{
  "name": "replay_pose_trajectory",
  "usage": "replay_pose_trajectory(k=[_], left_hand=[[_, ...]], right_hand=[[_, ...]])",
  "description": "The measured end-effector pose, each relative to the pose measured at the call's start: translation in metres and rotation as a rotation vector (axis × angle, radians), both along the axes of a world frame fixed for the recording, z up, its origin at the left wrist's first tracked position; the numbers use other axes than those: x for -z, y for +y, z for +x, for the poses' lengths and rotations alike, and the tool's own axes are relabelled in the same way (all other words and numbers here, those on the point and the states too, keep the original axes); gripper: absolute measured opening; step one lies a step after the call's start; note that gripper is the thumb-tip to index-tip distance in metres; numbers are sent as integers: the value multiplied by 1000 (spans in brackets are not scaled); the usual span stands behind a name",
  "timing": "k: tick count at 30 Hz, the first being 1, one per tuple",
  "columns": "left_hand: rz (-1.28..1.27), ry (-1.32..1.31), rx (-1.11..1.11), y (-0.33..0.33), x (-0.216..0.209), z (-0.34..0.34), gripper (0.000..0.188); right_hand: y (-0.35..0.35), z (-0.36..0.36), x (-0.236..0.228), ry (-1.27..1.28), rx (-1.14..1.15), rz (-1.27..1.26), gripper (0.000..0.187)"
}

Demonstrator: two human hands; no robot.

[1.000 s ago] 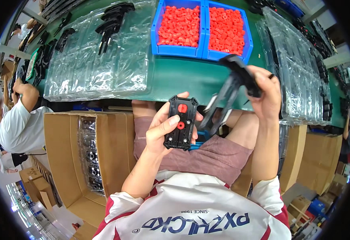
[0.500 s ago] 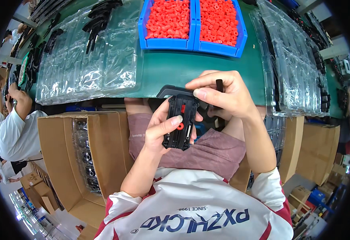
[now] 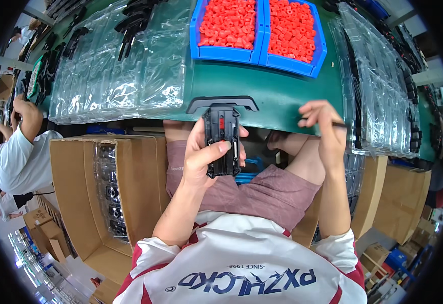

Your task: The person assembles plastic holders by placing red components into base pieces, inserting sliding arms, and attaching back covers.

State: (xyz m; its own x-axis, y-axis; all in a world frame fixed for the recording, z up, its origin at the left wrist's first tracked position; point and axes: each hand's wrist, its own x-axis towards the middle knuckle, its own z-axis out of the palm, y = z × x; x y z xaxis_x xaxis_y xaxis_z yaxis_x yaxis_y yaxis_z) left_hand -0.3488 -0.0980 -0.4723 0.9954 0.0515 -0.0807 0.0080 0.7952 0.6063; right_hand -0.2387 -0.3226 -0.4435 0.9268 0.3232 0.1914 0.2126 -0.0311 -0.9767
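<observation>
My left hand (image 3: 204, 154) is closed around a black plastic housing (image 3: 222, 164), thumb across its upper face. A small red piece (image 3: 222, 123) shows in the housing's middle slot. Crosswise at the far end lies a black bar with angled ends (image 3: 222, 101), touching the housing; whether it is joined there I cannot tell. Off to the right, apart from the housing, my right hand (image 3: 325, 124) is raised near the table edge and slightly blurred. A dark stick-like tool (image 3: 339, 125) shows at that hand, apparently held in it.
Two blue bins (image 3: 262, 57) of small red parts stand on the green table (image 3: 277, 96). Clear plastic trays (image 3: 125, 91) lie at left, more trays (image 3: 383, 91) at right. Cardboard boxes (image 3: 140, 187) flank my legs. Another person's arm (image 3: 26, 121) is at far left.
My right hand has let go of the black bar and moved right, away from the housing. The bar now sits crosswise at the housing's far end. The red gear seen earlier no longer shows.
</observation>
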Motion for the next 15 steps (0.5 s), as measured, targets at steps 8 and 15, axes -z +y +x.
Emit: replay_pose_trajectory(k=[8, 15], left_hand=[[155, 68, -164, -6, -6, 5, 47], [216, 79, -208, -8, -9, 5, 46]], right_hand=[[31, -62, -22, 117, -337, 185, 11], [37, -62, -20, 86, -375, 58, 16]])
